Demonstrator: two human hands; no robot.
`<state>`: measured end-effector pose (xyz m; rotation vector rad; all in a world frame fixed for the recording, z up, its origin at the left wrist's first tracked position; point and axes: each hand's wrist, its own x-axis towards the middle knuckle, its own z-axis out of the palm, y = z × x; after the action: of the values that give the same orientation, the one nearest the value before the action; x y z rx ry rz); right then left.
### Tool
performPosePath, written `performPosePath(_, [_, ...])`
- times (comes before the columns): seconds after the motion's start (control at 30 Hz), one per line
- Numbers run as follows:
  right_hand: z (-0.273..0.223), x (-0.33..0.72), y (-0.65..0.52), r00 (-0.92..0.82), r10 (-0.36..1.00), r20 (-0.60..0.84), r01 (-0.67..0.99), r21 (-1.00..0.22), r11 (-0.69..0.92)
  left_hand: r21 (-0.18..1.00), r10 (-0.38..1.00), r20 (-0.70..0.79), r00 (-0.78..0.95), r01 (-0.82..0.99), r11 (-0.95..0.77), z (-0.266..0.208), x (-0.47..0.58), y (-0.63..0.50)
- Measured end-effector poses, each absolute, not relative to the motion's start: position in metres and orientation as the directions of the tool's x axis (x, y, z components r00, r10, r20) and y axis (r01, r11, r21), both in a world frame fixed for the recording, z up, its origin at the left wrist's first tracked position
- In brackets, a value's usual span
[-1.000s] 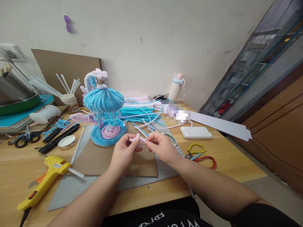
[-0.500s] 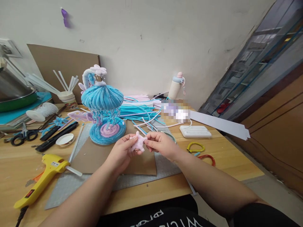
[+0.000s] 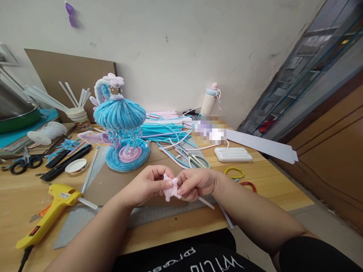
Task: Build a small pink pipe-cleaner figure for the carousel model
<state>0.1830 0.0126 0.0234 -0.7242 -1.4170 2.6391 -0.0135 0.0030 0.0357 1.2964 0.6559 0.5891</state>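
Observation:
My left hand [image 3: 151, 185] pinches a small pale pink fuzzy piece [image 3: 170, 192] with several blunt points, like a star made of chenille stem. On its right side, my right hand [image 3: 197, 184] has its fingers closed at the edge of the same piece. A thin pale strip [image 3: 206, 203] sticks out below the right hand; its other end is hidden. Both hands are above the brown cardboard sheet [image 3: 107, 189]. Behind them stands a blue chenille jellyfish-shaped lamp or ornament [image 3: 120, 113] on a round coiled base with a pink middle.
A yellow glue gun [image 3: 52, 207] lies at left, near black scissors [image 3: 26, 161] and a roll of tape [image 3: 76, 166]. Pale-handled scissors [image 3: 200, 161] and blue and pink chenille stems [image 3: 161, 130] are behind the hands. A white power bank [image 3: 233, 154] and yellow-and-red-handled pliers [image 3: 234, 173] lie at right.
My hands have turned the pink piece and brought it slightly lower. My right hand has moved off the pale-handled scissors, which now show more, and a pale strip appears below it.

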Motion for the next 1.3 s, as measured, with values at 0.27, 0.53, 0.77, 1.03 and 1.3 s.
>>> performPosePath(0.27, [0.016, 0.180, 0.013, -0.561, 0.808, -0.179, 0.453, -0.883, 0.119, 0.968, 0.878, -0.177, 0.444, 0.241, 0.073, 0.018, -0.008, 0.009])
performPosePath(0.53, [0.015, 0.173, 0.006, -0.489, 0.782, 0.387, 0.736, -0.298, 0.608, 0.955, 0.884, -0.287, 0.370, 0.040, 0.293, 0.010, 0.000, 0.010])
performPosePath(0.77, [0.010, 0.171, 0.003, -0.426, 0.654, 0.625, 0.715, -0.210, 0.667, 0.994, 0.943, -0.109, 0.314, 0.033, 0.104, 0.006, -0.002, 0.010])
performPosePath(1.03, [0.015, 0.175, 0.009, -0.420, 0.575, 0.702, 0.404, -0.423, 0.811, 0.935, 0.966, -0.055, 0.251, -0.326, 0.138, 0.009, 0.002, 0.009])
performPosePath(1.3, [0.017, 0.183, 0.018, -0.475, 0.612, 0.632, 0.212, -0.593, 0.777, 0.796, 0.913, -0.105, 0.394, -0.517, 0.314, 0.014, 0.002, 0.009])
